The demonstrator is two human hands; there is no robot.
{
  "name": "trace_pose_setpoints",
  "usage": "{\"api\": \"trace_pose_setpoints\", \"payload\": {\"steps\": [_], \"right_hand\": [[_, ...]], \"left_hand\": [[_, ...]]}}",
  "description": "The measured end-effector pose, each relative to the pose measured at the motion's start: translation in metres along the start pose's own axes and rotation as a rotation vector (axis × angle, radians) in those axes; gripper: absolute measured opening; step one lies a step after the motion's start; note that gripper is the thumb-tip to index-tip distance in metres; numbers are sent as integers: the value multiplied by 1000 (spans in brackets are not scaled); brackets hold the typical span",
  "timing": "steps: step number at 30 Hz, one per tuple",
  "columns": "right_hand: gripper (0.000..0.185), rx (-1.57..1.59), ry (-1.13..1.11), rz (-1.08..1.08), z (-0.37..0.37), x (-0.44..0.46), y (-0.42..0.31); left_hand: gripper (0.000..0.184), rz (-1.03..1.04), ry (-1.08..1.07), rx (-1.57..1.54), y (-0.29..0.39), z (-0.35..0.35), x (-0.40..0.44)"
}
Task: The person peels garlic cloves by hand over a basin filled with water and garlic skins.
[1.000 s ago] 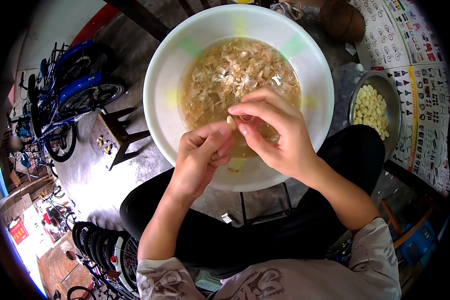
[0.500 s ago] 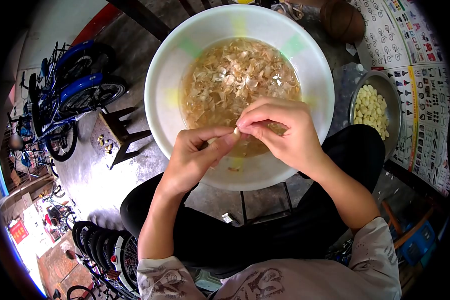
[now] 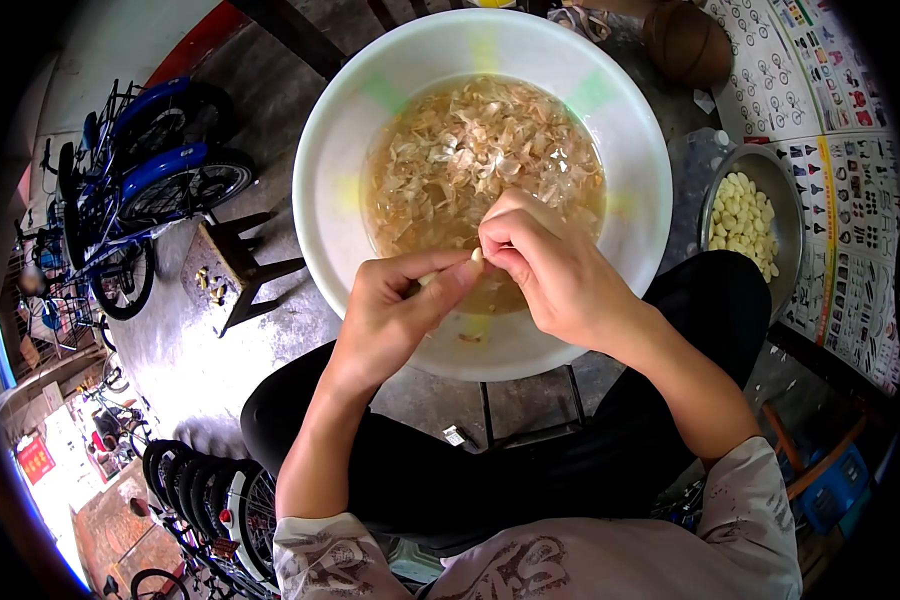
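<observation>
Above the near side of a large white basin (image 3: pixel 328 215), my left hand (image 3: pixel 390 315) pinches a pale garlic clove (image 3: pixel 477 256) between thumb and forefinger. Something pale also shows within its curled fingers, partly hidden. My right hand (image 3: pixel 560 275) is closed too, its thumb and fingertips pressed against the clove from the other side. Whether a bit of skin is between them is too small to tell. Below, brownish water in the basin carries many loose garlic skins (image 3: pixel 490 130). Peeled garlic cloves (image 3: pixel 740 220) fill part of a metal bowl (image 3: pixel 790 225) to the right.
A clear plastic bottle (image 3: pixel 705 150) lies between basin and bowl. Printed sheets (image 3: pixel 840 200) cover the surface at right. A small wooden stool (image 3: pixel 235 265) and blue bicycles (image 3: pixel 165 180) stand at left. My knees flank the basin's near side.
My right hand has turned slightly and its fingers are more curled in at the clove. The clove's tip points up a little more. My left hand has barely moved.
</observation>
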State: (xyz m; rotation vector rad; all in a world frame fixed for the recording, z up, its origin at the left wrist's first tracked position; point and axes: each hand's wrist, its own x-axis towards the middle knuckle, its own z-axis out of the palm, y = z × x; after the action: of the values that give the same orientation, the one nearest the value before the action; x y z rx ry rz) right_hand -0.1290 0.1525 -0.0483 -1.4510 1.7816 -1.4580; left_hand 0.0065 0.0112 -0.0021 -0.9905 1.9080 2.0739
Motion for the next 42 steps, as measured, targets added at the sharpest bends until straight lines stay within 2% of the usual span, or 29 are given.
{"api": "trace_pose_setpoints", "payload": {"steps": [7, 9, 13, 15, 21, 23, 24, 26, 27, 29, 30, 31, 33, 34, 36, 37, 39, 40, 42], "right_hand": [[22, -55, -4, 7, 2, -1, -1], [22, -34, -7, 21, 3, -2, -2], [21, -40, -11, 16, 3, -3, -1], [20, -41, -30, 22, 2, -2, 0], [8, 24, -124, 86, 7, 0, 25], [7, -123, -571, 453, 13, 6, 45], [7, -132, -573, 449, 24, -2, 62], [3, -414, -527, 246, 50, -22, 101], [3, -419, -528, 239, 53, -22, 104], [5, -698, -322, 210, 61, -30, 107], [8, -835, -434, 195, 51, -17, 90], [8, -841, -434, 186, 45, -7, 80], [11, -694, -841, 460, 41, 4, 68], [11, -688, -842, 463, 43, -1, 65], [11, -1020, -561, 192, 41, -10, 60], [11, -1020, -566, 186, 39, -9, 58], [7, -748, -541, 332, 31, -3, 51], [7, -749, -545, 330, 25, 4, 53], [8, -542, -656, 580, 12, 20, 60]], "left_hand": [[24, -17, 143, -46, -6, 3, 2], [26, -1, 135, -237, -7, 2, 5], [31, 2, 103, -412, -6, 5, 6], [34, -74, 82, -553, -6, 5, 8], [32, -139, 73, -785, -9, 3, 14], [31, -141, 86, -820, -11, 0, 17], [30, -145, 95, -855, -11, 0, 19], [30, -127, 87, -866, -12, -1, 22], [30, -118, 78, -872, -12, -3, 24], [30, -117, 108, -850, -9, -3, 23], [31, -115, 130, -821, -8, -3, 22], [31, -105, 132, -824, -9, -4, 22], [33, -89, 122, -781, -12, -7, 22], [33, -94, 123, -779, -11, -6, 20], [32, -66, 158, -696, -4, -4, 18], [32, -65, 164, -700, -4, -5, 17], [33, -22, 141, -650, -6, -6, 14], [33, -22, 144, -653, -7, -6, 14], [33, 1, 155, -621, -8, -7, 16]]}}
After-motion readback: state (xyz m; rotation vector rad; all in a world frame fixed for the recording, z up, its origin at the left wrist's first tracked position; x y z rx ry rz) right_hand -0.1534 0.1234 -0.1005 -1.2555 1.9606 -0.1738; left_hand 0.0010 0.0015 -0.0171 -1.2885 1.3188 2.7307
